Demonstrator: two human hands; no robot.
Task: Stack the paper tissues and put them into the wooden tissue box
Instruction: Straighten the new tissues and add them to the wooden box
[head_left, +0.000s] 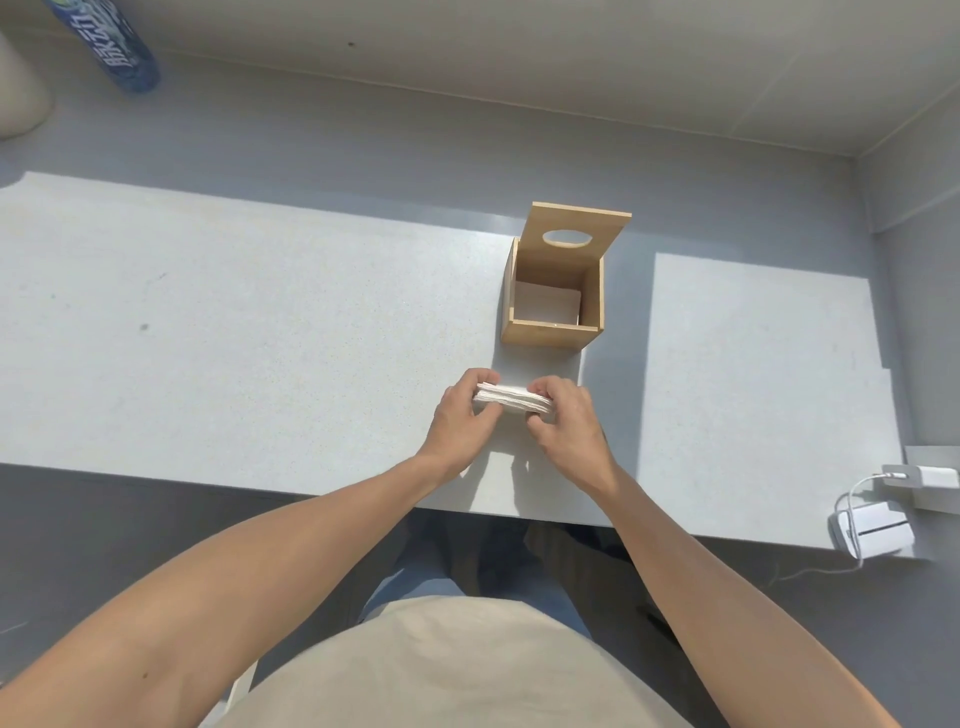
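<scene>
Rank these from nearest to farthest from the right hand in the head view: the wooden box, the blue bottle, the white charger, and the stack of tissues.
1. Stack of tissues: held in the right hand, shared with the left hand.
2. Wooden box: just beyond the hands, lid open.
3. White charger: far right, at the near table edge.
4. Blue bottle: far left corner.

A thin stack of white paper tissues (511, 399) is gripped at its two ends by the left hand (464, 420) and the right hand (566, 422), near the front edge of the pale grey tabletop (234, 322). Just behind it, a square light-wood tissue box (554, 297) is seen with its oval-holed lid (574, 235) raised and white paper inside.
</scene>
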